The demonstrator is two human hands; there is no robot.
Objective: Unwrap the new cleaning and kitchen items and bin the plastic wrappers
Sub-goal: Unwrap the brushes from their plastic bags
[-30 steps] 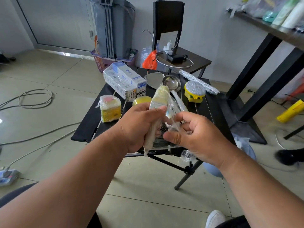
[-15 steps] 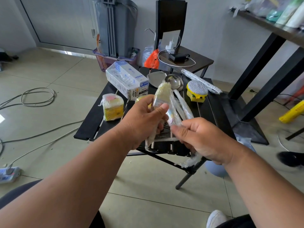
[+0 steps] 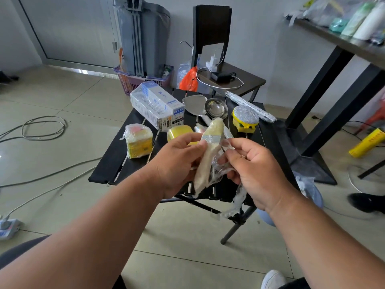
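Note:
My left hand (image 3: 177, 163) grips a pale brush (image 3: 210, 149) with a wooden handle and metal band, bristles pointing up and away. My right hand (image 3: 254, 170) pinches clear plastic wrap (image 3: 220, 172) that still clings to the handle; a twisted strand of wrap (image 3: 235, 203) hangs below that hand. Both hands hover over the near edge of a small black slatted table (image 3: 116, 163). On the table lie a wrapped yellow sponge pack (image 3: 138, 140), a wrapped white box (image 3: 156, 105), a yellow roll (image 3: 179, 132), a metal spatula and ladle (image 3: 215, 109) and a yellow scrubber (image 3: 245, 118).
A grey bin (image 3: 141, 36) stands at the back wall behind a purple basket (image 3: 127, 82). A dark chair (image 3: 229, 78) with a charger sits behind the table, a black-legged bench (image 3: 333, 94) at the right. Cables (image 3: 41, 130) and a power strip (image 3: 8, 228) lie on the tiled floor at left.
My right hand has drawn the wrap down and away from the brush, so a longer strand now hangs below it. My left hand keeps its grip on the brush.

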